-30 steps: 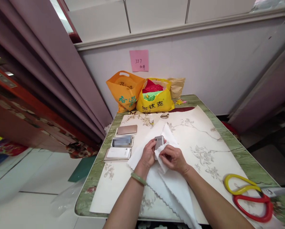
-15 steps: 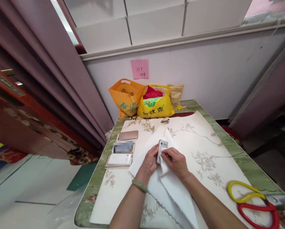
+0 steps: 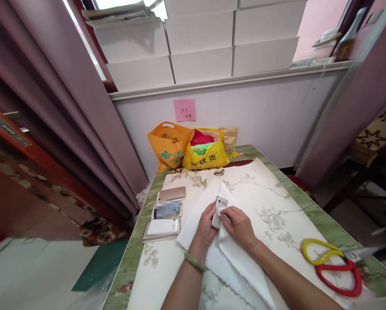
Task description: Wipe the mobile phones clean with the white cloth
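My left hand is closed around the edge of a small grey mobile phone, its back with a camera lens facing up. Between the bunched fingers of my right hand is a fold of white cloth, pressed against the phone's back. The rest of the cloth, with a scalloped edge, spreads beneath both hands on the table. Left of my hands lie a rose-gold phone, a phone with a blurred surface, and a white phone resting on another flat device.
Large scissors with yellow and red handles lie at the table's right. An orange bag, a yellow bag and a brown paper pouch stand at the back. Glasses lie before them.
My right hand has shifted the cloth fold slightly on the phone's back, showing more of its upper part. The camera view has tilted up. Both hands keep their hold.
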Action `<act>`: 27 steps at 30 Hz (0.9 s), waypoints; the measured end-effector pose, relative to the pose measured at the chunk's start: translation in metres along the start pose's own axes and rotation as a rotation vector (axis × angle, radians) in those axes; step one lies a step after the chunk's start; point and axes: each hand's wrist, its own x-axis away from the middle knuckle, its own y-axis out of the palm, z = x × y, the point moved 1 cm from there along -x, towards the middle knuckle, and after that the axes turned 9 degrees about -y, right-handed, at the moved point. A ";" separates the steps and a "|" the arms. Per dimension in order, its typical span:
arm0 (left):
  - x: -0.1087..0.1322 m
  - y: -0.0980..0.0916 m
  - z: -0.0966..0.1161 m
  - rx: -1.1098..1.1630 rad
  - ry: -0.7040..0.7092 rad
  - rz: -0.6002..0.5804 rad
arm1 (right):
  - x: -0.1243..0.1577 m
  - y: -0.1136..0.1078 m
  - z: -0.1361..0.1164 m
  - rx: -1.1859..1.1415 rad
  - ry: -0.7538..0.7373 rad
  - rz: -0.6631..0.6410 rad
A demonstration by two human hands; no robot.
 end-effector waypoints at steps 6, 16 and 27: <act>-0.002 -0.007 -0.005 -0.007 0.000 0.065 | 0.000 -0.057 0.043 -0.055 0.492 0.302; -0.009 -0.004 -0.012 0.077 -0.075 0.039 | -0.010 -0.071 0.006 -0.071 0.392 0.378; -0.012 -0.009 -0.008 0.243 -0.186 0.075 | -0.019 0.004 -0.006 0.058 0.136 -0.277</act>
